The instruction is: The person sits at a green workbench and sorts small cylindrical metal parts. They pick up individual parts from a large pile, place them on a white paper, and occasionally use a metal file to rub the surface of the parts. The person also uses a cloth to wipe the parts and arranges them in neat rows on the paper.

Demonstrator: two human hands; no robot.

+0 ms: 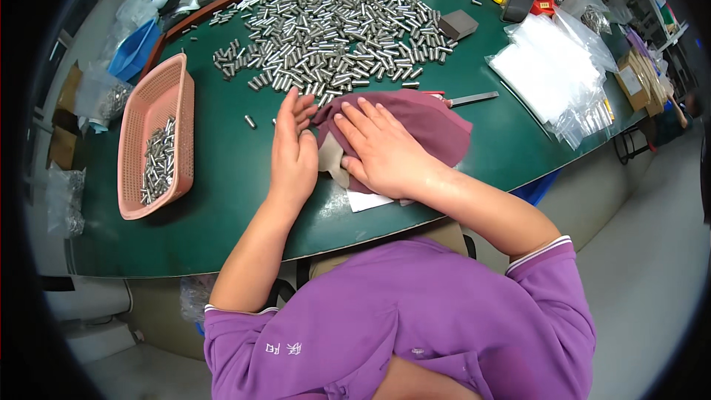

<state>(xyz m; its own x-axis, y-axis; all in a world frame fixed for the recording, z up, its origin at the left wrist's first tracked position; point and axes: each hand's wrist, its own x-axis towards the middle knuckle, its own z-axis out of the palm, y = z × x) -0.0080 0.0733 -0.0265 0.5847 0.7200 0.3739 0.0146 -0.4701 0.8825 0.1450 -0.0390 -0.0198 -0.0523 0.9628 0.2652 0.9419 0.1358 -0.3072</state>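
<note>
A folded maroon cloth lies on the green tabletop in front of me, with a pale grey-beige piece showing at its left edge. My right hand rests flat on top of the cloth, fingers stretched out. Beside its left edge, my left hand stands on its side with the fingers extended and nothing held in them. Whatever lies beneath the cloth is hidden. Just beyond both hands spreads a large heap of short metal pins, and a single pin lies apart to the left.
At left stands a pink perforated basket holding more pins. A dark block touches the heap's right side. A metal-bladed tool lies beyond the cloth. Clear plastic bags cover the right side. A blue bin sits far left.
</note>
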